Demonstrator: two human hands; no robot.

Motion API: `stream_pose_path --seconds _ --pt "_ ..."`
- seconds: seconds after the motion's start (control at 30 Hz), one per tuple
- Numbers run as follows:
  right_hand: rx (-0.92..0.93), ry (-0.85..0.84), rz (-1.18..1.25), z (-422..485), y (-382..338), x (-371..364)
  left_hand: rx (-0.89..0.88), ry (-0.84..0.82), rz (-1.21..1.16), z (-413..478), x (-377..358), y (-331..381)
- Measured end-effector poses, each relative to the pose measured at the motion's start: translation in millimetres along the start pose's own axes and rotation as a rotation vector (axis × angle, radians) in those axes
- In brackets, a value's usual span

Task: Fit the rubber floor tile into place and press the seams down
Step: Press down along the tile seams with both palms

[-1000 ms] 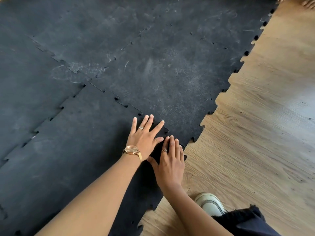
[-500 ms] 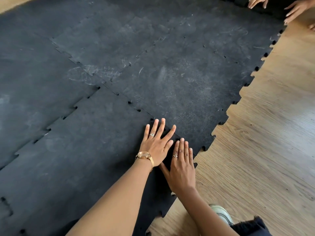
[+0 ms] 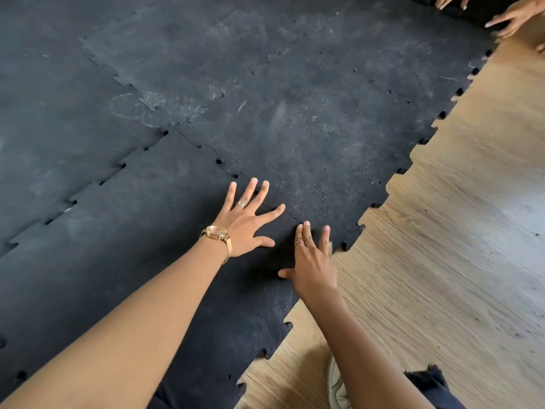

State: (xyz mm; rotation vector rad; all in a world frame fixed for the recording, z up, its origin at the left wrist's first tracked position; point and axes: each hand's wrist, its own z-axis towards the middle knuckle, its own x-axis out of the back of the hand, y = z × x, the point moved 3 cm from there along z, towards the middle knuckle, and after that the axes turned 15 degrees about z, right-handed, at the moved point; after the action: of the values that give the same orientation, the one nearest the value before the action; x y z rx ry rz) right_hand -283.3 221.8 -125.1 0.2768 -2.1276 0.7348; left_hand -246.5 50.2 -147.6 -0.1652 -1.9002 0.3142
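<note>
Black interlocking rubber floor tiles cover the floor. The near tile [image 3: 141, 261] meets the middle tile [image 3: 309, 137] along a toothed seam [image 3: 227, 169] running down to the right. My left hand [image 3: 244, 222], with a gold watch and a ring, lies flat on that seam with fingers spread. My right hand [image 3: 314, 261], also ringed, rests flat on the near tile's corner beside the seam's outer end, fingers apart. Neither hand holds anything.
Bare wood-look flooring [image 3: 442, 261] lies to the right of the tiles' toothed edge. Another person's hands [image 3: 513, 13] are on the tiles at the top right. My shoe [image 3: 336, 385] and dark trouser hem [image 3: 427, 385] sit at the bottom right.
My hands have drawn a little apart, and the left hand's fingers are spread wider on the seam. The camera tilted up, so another person's hands came into view at top right.
</note>
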Motion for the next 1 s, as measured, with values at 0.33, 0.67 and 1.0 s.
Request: stream_pose_path --seconds 0.33,0.67,1.0 --pt "-0.024 -0.028 -0.284 6 -12 8 0.051 -0.214 -0.115 22 34 -6" --pt "0.185 -0.103 -0.005 19 -34 6 0.719 0.07 -0.327 -76 -31 -68" --pt "0.074 -0.176 -0.297 31 -48 -1 1.253 -0.072 -0.545 -98 -70 -76"
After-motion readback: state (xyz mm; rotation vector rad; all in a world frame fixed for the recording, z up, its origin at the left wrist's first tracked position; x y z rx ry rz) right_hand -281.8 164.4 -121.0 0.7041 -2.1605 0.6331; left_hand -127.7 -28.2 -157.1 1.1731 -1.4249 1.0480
